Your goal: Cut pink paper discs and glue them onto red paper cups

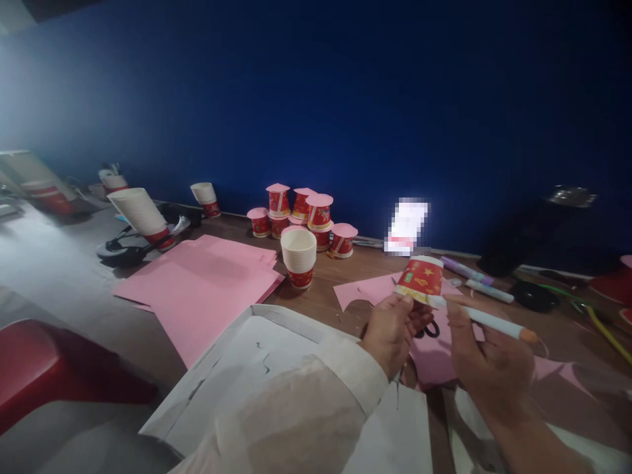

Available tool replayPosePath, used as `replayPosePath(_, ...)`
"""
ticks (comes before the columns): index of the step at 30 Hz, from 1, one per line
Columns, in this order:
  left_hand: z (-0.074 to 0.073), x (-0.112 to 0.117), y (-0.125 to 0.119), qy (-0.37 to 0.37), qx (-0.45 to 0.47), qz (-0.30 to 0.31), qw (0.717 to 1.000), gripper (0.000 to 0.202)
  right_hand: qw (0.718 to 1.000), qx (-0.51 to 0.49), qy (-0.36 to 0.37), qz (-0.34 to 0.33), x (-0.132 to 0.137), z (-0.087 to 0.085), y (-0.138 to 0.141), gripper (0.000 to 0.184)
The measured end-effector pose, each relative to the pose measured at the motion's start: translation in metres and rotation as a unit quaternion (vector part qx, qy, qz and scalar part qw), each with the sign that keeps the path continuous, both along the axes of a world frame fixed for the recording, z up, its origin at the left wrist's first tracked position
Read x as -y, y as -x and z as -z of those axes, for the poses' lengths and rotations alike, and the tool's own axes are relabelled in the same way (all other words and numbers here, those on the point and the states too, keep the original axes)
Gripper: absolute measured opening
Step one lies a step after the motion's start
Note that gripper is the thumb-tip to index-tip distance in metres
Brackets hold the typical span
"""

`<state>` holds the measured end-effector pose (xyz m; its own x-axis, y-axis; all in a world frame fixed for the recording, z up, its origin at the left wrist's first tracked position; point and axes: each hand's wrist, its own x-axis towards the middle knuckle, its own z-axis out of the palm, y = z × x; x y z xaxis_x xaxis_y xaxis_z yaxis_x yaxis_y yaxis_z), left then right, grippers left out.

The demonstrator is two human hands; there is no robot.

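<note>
Dark blue wall behind a brown wood-grain surface (326, 296) strewn with flat pink paper sheets (202, 283). Left hand (392, 329) closed around a small red paper cup (421, 280), held tilted above the surface. Right hand (486, 355) gripping a slim white marker (486, 319), one end at the cup's rim. Nearby, a stack of ribbed white cups (299, 253); farther back, red cups capped with pink discs (306, 214).

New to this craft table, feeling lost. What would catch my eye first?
The left hand holds a red paper cup at centre right, and the right hand holds a white marker against it. Behind, by the blue wall, stands a cluster of pink-capped red cups; pink paper sheets spread to the left.
</note>
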<state>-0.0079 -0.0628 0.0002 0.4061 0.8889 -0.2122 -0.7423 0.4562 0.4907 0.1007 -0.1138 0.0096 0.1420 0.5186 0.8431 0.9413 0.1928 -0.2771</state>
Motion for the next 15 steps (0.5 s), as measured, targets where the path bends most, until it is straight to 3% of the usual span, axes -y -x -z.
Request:
replayPosePath(3, 0.0017, -0.0004, -0.0006, 0.000, -0.008, 0.006, 1.000, 0.033, 0.999, -0.007, 0.005, -0.031, -0.0009, -0.0007, 0.0010, 0.025)
replayPosePath(11, 0.0011, 0.0002, -0.0003, 0.003, -0.010, -0.007, 1.000, 0.022, 1.000, -0.013, 0.007, 0.010, 0.0001, 0.0008, 0.0000, 0.026)
replayPosePath(15, -0.0048, -0.0004, 0.0028, 0.028, 0.002, 0.000, 1.000, 0.012, 0.991, -0.124, -0.050, -0.005, -0.0005, -0.0065, 0.0051, 0.027)
